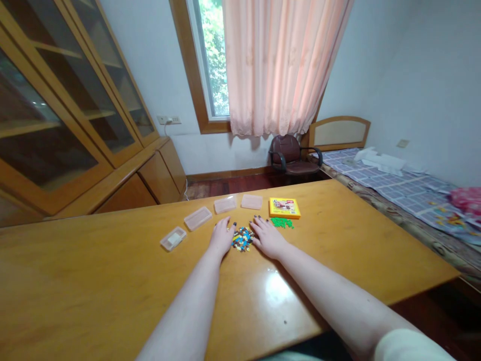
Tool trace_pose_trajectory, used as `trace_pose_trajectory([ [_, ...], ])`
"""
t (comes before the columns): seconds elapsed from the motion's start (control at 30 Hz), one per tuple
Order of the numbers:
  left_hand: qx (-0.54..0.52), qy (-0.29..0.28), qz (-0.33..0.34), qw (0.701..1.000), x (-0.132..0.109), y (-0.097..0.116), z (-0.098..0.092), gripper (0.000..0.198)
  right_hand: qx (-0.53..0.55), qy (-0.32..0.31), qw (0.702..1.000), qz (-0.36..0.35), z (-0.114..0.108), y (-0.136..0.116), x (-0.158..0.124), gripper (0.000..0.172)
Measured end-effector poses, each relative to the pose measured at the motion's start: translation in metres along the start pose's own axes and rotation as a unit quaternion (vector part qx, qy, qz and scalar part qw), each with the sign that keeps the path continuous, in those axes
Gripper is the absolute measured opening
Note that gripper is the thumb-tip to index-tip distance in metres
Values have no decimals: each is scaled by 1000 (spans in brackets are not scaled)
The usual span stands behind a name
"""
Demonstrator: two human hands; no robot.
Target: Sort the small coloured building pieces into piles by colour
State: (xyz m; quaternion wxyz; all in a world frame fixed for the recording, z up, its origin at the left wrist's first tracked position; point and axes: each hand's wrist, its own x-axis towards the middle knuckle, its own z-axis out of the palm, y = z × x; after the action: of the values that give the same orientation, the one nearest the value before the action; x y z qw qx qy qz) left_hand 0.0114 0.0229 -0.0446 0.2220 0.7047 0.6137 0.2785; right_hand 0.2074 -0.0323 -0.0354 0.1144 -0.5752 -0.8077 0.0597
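Note:
A pile of small mixed building bricks [243,239], blue, brown, white, yellow and black, lies on the wooden table between my two hands. My left hand [222,237] rests at the pile's left edge, palm down with the fingers stretched out. On the other side, my right hand [267,235] lies flat with its fingers spread, touching or close to the right edge of the pile. Just beyond the right hand is a heap of green bricks [281,222]. Behind that heap sits a yellow box [284,207] with a printed lid.
Clear plastic trays stand in an arc behind the hands: one tray [198,218], another [225,204], a third [251,201], and a small one [173,239] holding something white. The table [112,296] ends near a bed [391,175] and chair [295,155].

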Motion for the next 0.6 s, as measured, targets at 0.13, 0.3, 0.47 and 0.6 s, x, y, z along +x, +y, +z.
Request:
trace_pose_trajectory([
  [0.13,-3,1,-1,1000,-1,0,-1,45,12,-4,998,59,6,0,0,67],
  [0.3,-4,-5,-8,1000,1,-2,-1,44,8,4,994,111,5,12,2,67],
  [0.47,-6,-5,-2,1000,1,-2,-1,44,3,14,989,147,2,19,3,65],
  [0.6,-8,-3,-3,1000,0,-2,-1,43,5,27,991,129,-1,16,2,60],
])
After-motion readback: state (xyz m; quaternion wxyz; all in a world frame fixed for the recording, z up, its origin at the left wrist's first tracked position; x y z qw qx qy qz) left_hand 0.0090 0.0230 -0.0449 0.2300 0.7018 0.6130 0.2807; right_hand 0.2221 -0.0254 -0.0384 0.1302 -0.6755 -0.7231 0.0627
